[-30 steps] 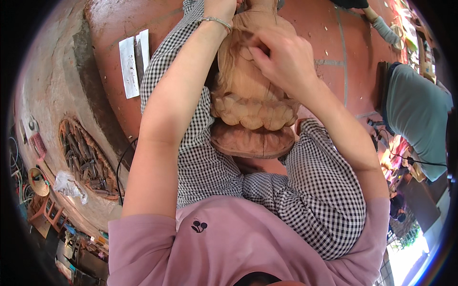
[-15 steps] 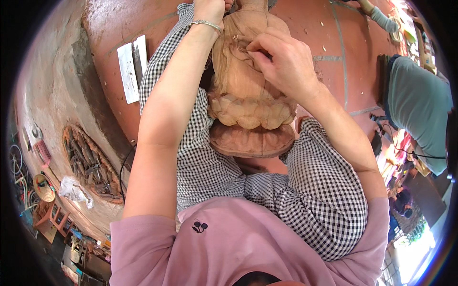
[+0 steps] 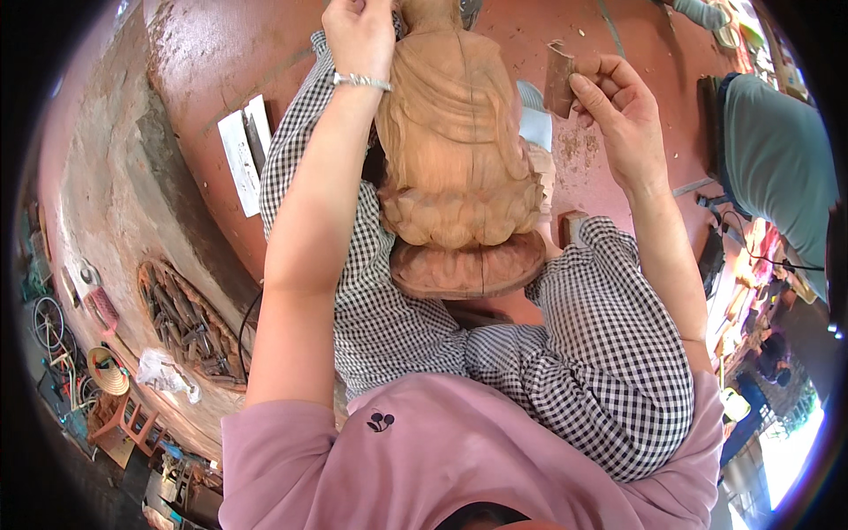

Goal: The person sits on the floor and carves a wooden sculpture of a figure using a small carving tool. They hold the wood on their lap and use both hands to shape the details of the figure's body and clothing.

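Between my legs lies a carved wooden statue [image 3: 450,163] with draped folds and a petal-shaped base. A dark crack runs down its middle, and its head is cut off by the upper edge. My left hand [image 3: 360,42] is beside the statue's neck with curled fingers; the picture's edge hides what they may hold. To the right of the statue, raised and apart from it, my right hand [image 3: 625,124] pinches a curled brown piece of sandpaper [image 3: 558,79] between thumb and fingers.
On the tiled floor at left lie white sheets [image 3: 238,163] with a dark strip. Further left, a basket [image 3: 190,327] of carving tools stands by a plastic bag [image 3: 168,373]. At right are a grey-green covered thing [image 3: 777,168] and a cable. Another person's sleeve [image 3: 702,12] shows at upper right.
My right hand has lifted off the statue's surface and moved right, bringing the sandpaper into plain view. My left hand has shifted slightly left.
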Motion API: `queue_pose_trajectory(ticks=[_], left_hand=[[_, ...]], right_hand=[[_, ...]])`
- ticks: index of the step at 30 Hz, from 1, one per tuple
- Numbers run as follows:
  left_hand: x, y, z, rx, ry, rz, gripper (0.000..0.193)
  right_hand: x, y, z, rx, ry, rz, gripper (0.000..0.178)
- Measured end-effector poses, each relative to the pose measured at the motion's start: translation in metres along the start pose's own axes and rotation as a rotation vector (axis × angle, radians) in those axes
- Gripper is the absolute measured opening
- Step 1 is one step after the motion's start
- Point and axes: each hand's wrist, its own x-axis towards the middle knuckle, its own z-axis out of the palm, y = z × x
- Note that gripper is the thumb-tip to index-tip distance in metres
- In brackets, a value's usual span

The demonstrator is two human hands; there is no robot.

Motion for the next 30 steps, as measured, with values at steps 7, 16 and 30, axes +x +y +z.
queue_pose_trajectory(ticks=[7, 16, 30], left_hand=[[-0.065, 0.052, 0.031, 0.067, -0.453, 0.141, 0.029], [-0.091, 0.060, 0.040, 0.074, -0.627, 0.001, 0.047], [-0.095, 0.055, 0.040, 0.143, -0.468, 0.025, 0.019]], right_hand=[[0.003, -0.002, 0.003, 0.351, -0.084, 0.105, 0.047], [-0.003, 0.000, 0.005, 0.320, -0.168, 0.026, 0.038], [-0.006, -0.006, 0.017, 0.139, -0.097, 0.041, 0.021]])
